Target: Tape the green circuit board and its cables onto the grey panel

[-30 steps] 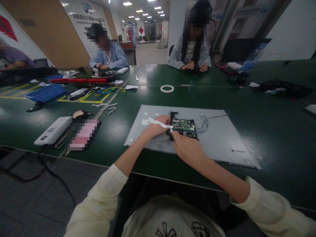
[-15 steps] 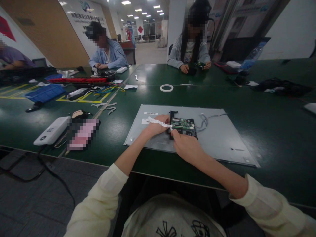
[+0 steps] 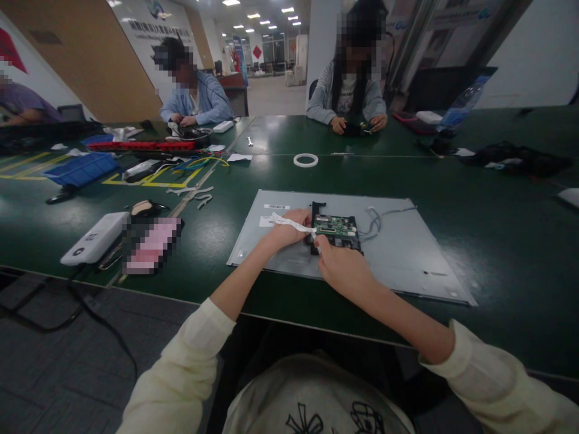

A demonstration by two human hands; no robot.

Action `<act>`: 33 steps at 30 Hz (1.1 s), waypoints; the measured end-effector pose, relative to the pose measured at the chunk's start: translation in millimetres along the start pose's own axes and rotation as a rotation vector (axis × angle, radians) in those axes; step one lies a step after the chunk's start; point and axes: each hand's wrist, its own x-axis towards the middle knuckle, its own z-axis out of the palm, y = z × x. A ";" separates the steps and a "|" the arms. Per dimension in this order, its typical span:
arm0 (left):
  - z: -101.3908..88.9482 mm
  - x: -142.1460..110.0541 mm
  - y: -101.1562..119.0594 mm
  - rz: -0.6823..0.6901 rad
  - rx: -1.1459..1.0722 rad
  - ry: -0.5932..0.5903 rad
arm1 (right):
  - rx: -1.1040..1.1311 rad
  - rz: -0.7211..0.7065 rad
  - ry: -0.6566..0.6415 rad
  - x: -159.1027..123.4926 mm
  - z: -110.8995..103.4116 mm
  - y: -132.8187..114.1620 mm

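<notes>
On the flat grey panel (image 3: 398, 259), slightly beyond the middle of its near edge, a green circuit board (image 3: 337, 226) sits within a black frame (image 3: 319, 208). The person's two bare hands meet at the frame's left side. The right hand (image 3: 346, 265) appears to pinch the lower end of a white strip (image 3: 289, 224) between thumb and finger. The left hand (image 3: 289, 235) is at the frame's left edge, with the strip lying across its back; its fingertips are partly hidden, so whether it grips anything cannot be told.

The step in hand seems to be fine work with the strip beside the board. As a judgement, the next move calls for a light, controlled right-hand pull and a steady left hand, with slack kept off the board.

Thin grey cables (image 3: 374, 223) curl over the panel, right of the board. Beyond the panel's far edge lies a white ring (image 3: 306, 165); left of the panel, a white device (image 3: 94, 240) rests on the green table (image 3: 520, 241). Two people sit across from the panel.
</notes>
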 end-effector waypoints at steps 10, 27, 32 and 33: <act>0.7 0.5 0.6 -0.017 0.021 -0.009 | 0.339 0.010 -0.019 3.2 -3.4 10.8; -0.2 1.0 1.4 -0.008 0.004 -0.015 | -0.094 -0.003 -0.029 -3.8 -4.0 -5.7; -3.2 0.2 4.6 -0.028 -0.001 -0.024 | -0.060 -0.001 -0.022 -4.0 -4.6 -3.0; -3.5 0.0 4.9 -0.030 0.003 -0.026 | -0.044 -0.004 -0.017 -3.7 -4.6 -2.3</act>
